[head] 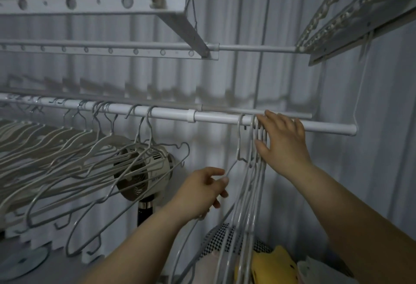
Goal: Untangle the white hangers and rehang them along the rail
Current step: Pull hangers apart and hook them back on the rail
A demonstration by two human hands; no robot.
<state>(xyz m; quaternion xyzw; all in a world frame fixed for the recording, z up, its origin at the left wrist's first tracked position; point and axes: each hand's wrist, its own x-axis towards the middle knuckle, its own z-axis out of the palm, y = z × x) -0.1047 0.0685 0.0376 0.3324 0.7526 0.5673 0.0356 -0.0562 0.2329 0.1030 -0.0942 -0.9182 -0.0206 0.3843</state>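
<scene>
Pinching one hanger [239,144], left hand [202,191]; right hand [283,146] touches four hangers [254,126].

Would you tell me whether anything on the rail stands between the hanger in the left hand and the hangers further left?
Only the white collar on the rail. The left hand pinches the hanger, whose hook sits right of that collar; the hook might catch there.

Home laundry-drying corner.
A rail [171,114] crowded with hangers [56,148], a perforated drying rack [94,5] overhead, a fan [131,185] on a stand, corrugated wall [225,74] behind.
</scene>
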